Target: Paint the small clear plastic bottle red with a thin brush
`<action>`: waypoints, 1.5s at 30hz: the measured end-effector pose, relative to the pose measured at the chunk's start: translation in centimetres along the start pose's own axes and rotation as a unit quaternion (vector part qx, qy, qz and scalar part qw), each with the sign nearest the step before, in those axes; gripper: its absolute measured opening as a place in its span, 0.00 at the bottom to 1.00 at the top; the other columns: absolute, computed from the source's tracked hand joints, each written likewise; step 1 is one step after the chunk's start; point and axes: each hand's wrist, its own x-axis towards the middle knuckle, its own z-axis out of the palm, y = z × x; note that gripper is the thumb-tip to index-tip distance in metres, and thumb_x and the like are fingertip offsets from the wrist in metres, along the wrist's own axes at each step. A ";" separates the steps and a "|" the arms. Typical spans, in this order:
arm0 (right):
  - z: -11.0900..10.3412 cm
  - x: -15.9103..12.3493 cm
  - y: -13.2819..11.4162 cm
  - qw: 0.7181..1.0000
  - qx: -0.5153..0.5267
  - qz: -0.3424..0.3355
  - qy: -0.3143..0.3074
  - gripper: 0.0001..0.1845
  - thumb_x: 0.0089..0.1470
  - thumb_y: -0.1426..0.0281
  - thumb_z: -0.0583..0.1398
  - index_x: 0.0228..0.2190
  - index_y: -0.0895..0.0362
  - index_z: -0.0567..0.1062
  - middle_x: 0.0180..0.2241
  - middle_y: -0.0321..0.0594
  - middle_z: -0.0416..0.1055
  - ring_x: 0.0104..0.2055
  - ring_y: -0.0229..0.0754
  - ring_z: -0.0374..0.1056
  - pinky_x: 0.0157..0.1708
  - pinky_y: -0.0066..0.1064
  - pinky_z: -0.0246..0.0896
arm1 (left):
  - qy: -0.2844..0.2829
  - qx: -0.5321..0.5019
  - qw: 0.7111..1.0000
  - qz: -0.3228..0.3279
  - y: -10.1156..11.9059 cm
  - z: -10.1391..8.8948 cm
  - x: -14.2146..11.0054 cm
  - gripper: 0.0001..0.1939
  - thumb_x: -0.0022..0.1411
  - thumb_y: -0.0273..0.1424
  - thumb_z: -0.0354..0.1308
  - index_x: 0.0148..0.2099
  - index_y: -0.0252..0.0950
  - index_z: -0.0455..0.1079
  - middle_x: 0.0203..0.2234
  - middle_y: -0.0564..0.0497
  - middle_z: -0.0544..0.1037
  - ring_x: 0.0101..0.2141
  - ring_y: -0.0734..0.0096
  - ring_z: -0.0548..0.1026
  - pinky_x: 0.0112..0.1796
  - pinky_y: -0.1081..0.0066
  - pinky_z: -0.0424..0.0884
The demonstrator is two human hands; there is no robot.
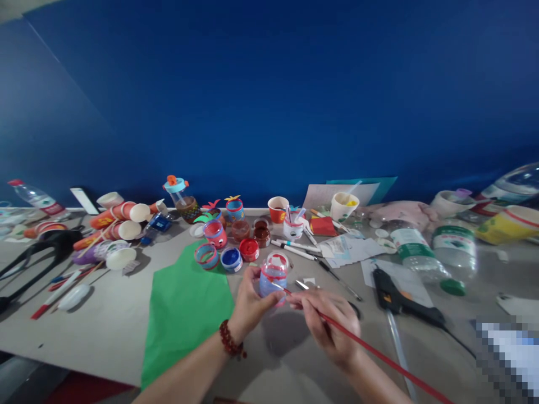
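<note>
My left hand [251,303] is closed around a small clear plastic bottle piece [273,274] painted with blue and red bands, held above the grey table [105,320]. A dark red bead bracelet [231,340] sits on that wrist. My right hand [326,321] pinches a long red-handled paintbrush [370,350], its tip touching the painted bottle piece. Just behind lie open paint pots, one blue [231,259] and one red [249,249].
A green paper sheet [185,311] lies left of my hands. A black glue gun [398,300] lies at the right beside plastic bottles [415,252]. Stacked paper cups [120,224], painted cups, pens and scissors [25,264] crowd the left and back. A blue wall stands behind.
</note>
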 end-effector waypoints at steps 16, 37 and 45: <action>-0.1 0.0 0.4 1.000 -0.002 -0.021 0.015 0.15 0.60 0.82 0.58 0.38 0.53 0.80 0.28 0.37 0.83 0.24 0.38 0.78 0.27 0.26 0.72 | 0.005 0.060 0.998 0.019 -0.3 -0.1 0.1 0.34 0.47 0.44 0.75 0.51 0.38 0.65 0.45 0.45 0.77 0.45 0.55 0.77 0.48 0.57 0.72; -0.2 -0.5 0.4 0.999 -0.017 -0.006 0.040 0.14 0.61 0.81 0.58 0.36 0.54 0.80 0.29 0.37 0.84 0.24 0.37 0.79 0.28 0.24 0.74 | 0.013 0.039 0.999 0.022 -0.6 -0.2 0.2 0.32 0.47 0.42 0.76 0.50 0.38 0.67 0.42 0.47 0.78 0.42 0.58 0.79 0.45 0.60 0.74; -0.1 -0.6 0.9 0.999 -0.033 0.009 0.035 0.14 0.62 0.80 0.57 0.36 0.54 0.80 0.28 0.37 0.83 0.23 0.38 0.79 0.25 0.26 0.75 | 0.027 0.053 0.998 0.020 -0.5 -0.1 0.2 0.31 0.46 0.40 0.76 0.49 0.38 0.68 0.41 0.47 0.79 0.42 0.57 0.79 0.45 0.60 0.74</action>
